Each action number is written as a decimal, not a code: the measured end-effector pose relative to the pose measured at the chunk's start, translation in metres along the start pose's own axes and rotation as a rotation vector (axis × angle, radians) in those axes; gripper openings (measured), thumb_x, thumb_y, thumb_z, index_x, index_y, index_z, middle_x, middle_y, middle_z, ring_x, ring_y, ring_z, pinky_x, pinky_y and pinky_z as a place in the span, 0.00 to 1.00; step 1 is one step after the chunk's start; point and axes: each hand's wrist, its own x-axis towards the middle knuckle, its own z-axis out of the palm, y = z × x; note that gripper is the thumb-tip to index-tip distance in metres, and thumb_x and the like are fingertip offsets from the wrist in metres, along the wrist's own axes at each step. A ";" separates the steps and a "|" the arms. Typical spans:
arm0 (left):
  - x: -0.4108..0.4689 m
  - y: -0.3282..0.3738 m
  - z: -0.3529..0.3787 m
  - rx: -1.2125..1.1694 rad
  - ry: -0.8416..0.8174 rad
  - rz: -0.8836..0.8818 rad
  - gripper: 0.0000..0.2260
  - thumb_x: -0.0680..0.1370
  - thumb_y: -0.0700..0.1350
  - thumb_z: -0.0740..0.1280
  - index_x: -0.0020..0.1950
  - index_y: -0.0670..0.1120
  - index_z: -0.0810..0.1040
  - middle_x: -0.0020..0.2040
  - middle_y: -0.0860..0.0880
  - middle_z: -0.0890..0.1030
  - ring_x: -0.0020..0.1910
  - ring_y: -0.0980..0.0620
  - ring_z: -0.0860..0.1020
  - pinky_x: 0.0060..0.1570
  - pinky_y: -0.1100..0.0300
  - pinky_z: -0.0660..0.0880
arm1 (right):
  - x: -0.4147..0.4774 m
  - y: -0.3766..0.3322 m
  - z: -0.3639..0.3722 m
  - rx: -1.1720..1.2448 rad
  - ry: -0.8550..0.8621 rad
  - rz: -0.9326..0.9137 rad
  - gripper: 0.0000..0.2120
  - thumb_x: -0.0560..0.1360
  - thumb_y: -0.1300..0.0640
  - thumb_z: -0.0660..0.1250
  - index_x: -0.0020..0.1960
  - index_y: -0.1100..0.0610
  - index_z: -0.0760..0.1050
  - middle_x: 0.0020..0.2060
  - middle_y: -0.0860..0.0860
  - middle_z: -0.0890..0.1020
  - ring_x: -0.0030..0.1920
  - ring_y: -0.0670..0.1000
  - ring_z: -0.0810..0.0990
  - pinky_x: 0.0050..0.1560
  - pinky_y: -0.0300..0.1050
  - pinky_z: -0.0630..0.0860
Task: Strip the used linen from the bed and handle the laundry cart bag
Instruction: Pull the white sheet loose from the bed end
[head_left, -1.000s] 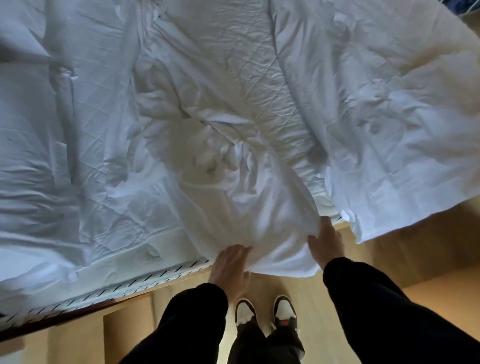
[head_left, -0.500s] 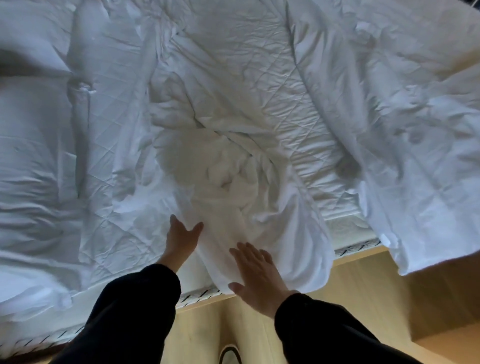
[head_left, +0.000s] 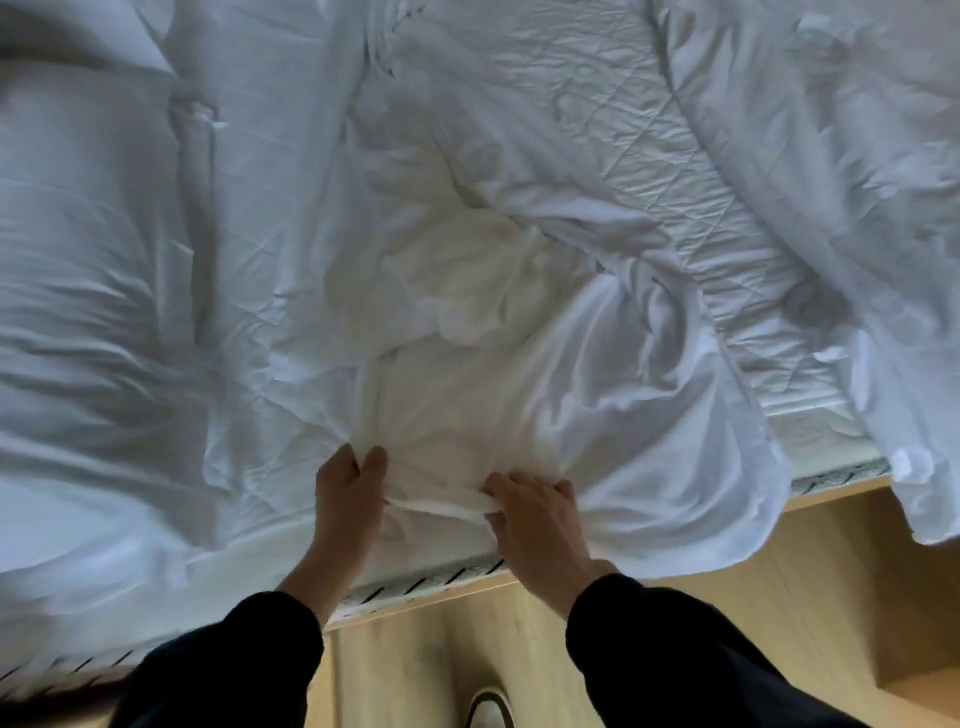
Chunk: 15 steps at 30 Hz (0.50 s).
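A crumpled white sheet (head_left: 467, 291) lies bunched in the middle of the bed, over the quilted mattress cover (head_left: 649, 150). My left hand (head_left: 345, 499) and my right hand (head_left: 535, 514) both grip a gathered fold of this sheet at the bed's near edge, fingers curled into the cloth. A strip of bunched fabric stretches between the two hands. No laundry cart bag is in view.
A white duvet (head_left: 857, 208) hangs over the bed's right side toward the floor. A pillow (head_left: 78, 234) lies at the left. The mattress edge (head_left: 415, 587) with striped piping runs along the wooden bed frame (head_left: 675, 551). A shoe (head_left: 491, 709) stands on the wood floor.
Both hands were flat and open over the sheet half a second ago. Now they have closed on a fold near the bed's edge. The view has moved closer to the bed.
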 end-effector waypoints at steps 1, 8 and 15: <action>-0.010 -0.009 -0.010 -0.016 0.018 0.014 0.08 0.78 0.40 0.64 0.42 0.35 0.74 0.35 0.41 0.75 0.36 0.46 0.75 0.36 0.51 0.73 | -0.001 -0.005 0.002 0.004 -0.034 -0.005 0.10 0.77 0.54 0.62 0.58 0.46 0.72 0.55 0.45 0.77 0.60 0.50 0.74 0.57 0.46 0.62; -0.106 -0.059 -0.019 -0.163 -0.057 -0.224 0.07 0.77 0.44 0.66 0.43 0.42 0.77 0.36 0.45 0.79 0.36 0.46 0.78 0.34 0.47 0.80 | 0.002 -0.032 -0.027 -0.029 -0.453 0.038 0.08 0.69 0.59 0.60 0.42 0.52 0.76 0.46 0.48 0.81 0.53 0.55 0.79 0.48 0.44 0.74; -0.053 -0.024 -0.034 0.200 -0.215 -0.074 0.12 0.64 0.49 0.64 0.39 0.42 0.78 0.33 0.48 0.81 0.33 0.52 0.79 0.32 0.55 0.74 | 0.027 -0.098 -0.013 0.069 -0.078 0.020 0.26 0.74 0.38 0.62 0.63 0.55 0.65 0.59 0.54 0.69 0.61 0.55 0.68 0.62 0.50 0.67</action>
